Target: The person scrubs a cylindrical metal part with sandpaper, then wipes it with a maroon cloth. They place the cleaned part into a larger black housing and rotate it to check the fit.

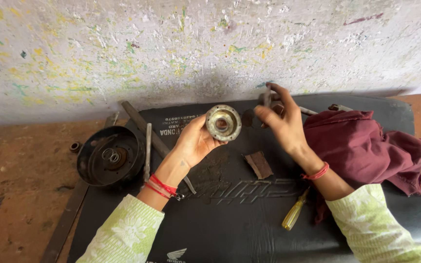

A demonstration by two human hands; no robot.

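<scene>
Overhead, the left hand (198, 141) is gripping a round metal hub (223, 122) above a black seat cushion (230, 214), while the right hand (281, 122) is pinching a small dark metal piece (267, 97) — both closed. Behind, a paint-flecked wall (123, 48) is rising; a maroon cloth (366, 146), yellow-handled screwdriver (294, 213) and black drum (110, 156) are lying around — on reddish floor (20, 185).
</scene>
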